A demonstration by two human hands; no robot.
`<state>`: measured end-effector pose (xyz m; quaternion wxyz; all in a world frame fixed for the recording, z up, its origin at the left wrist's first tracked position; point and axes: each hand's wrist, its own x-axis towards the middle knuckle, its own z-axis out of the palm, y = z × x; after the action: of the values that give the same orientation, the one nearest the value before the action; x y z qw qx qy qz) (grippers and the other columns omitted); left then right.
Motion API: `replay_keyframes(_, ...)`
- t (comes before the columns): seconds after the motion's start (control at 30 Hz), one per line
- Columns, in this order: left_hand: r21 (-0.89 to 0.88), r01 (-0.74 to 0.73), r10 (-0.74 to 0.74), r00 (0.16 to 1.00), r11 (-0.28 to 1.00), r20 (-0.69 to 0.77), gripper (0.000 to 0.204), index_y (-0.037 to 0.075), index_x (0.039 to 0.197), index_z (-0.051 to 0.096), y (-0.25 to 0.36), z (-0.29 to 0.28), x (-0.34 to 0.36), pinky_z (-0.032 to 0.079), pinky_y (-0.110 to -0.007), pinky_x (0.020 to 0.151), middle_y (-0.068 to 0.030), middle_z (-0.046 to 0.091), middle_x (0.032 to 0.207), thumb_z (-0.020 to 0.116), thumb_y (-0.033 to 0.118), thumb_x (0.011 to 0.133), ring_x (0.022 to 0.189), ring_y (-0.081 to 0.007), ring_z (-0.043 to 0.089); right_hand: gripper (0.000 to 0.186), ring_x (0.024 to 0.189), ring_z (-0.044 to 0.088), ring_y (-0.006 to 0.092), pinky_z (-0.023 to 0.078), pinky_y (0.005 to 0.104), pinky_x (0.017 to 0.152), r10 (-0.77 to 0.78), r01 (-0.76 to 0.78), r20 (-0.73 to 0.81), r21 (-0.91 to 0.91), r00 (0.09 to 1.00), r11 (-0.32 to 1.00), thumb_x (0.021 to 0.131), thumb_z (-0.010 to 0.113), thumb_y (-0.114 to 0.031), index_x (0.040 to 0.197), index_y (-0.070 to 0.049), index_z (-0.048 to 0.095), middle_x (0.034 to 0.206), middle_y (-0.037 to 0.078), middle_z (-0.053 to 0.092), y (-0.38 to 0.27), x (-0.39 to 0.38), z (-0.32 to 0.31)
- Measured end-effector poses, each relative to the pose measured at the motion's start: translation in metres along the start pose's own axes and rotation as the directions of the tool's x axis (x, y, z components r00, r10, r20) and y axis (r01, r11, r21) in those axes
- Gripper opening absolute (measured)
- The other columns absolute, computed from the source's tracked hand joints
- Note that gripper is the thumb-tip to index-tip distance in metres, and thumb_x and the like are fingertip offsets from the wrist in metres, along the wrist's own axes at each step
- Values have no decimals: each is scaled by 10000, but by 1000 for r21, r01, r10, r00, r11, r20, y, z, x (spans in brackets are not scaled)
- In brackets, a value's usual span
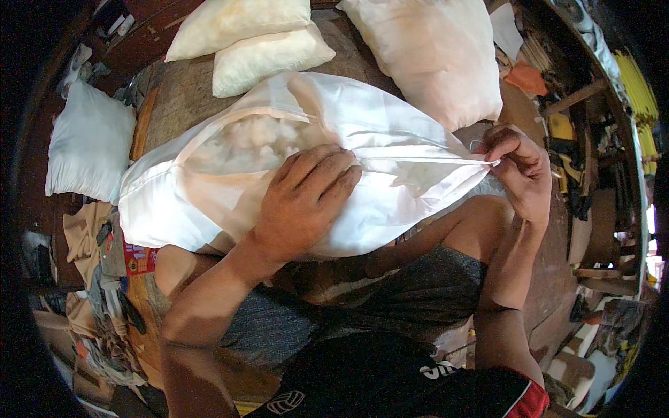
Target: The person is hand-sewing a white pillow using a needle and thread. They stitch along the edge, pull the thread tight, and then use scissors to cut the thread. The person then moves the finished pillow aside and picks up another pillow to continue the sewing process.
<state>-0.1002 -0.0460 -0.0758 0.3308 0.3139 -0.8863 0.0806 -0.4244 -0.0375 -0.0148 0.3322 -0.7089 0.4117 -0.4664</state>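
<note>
Across my lap lies a large white pillow cover (390, 209), stuffed with fluffy white filling (258, 139) that shows through a long gap in its upper side. My left hand (306, 198) rests on the near side of the gap, its fingers bent together over the gathered cloth edge. At the right, my right hand (517, 164) pinches the drawn-out end of the same edge between thumb and fingers, pulling the cloth into taut folds. A thin clear loop, perhaps thread, sticks out by the right fingertips; whether a needle is there cannot be made out.
Two cream pillows (272, 59) lie overlapped beyond the cover, with a bigger one (432, 56) at the far right. Another white pillow (90, 139) stands at the left. Cloth scraps (104, 313) pile up at the left; shelves with yellow material (637, 104) line the right.
</note>
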Motion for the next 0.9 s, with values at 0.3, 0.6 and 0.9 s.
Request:
replay_keyframes(0.3,-63,88,-94,991,994,-92,356,45,1148,645,-16,-7,10,475,-426,951,-94,633,1193,700,128,807,1082,-307,596,221,884,625,225,474,314,794,65,-51,132,-108,989,993,657,544,105,789,-3,684,872,119,656,1,-11,-15)
replay_keyframes(0.6,152,369,-386,917,917,103,249,44,1134,688,-58,-41,16,442,-443,995,-157,664,1167,621,123,908,1095,-359,595,251,948,653,281,487,368,880,201,-72,464,-280,863,957,749,716,-41,994,14,719,1000,135,690,6,-10,-13)
replay_keyframes(0.9,85,442,-444,896,893,-5,212,12,1075,717,-65,-45,15,485,-416,862,-142,673,1027,642,77,887,949,-346,606,247,951,664,296,503,347,851,87,-73,18,-381,996,922,863,731,-149,1038,21,695,1003,177,683,21,13,51)
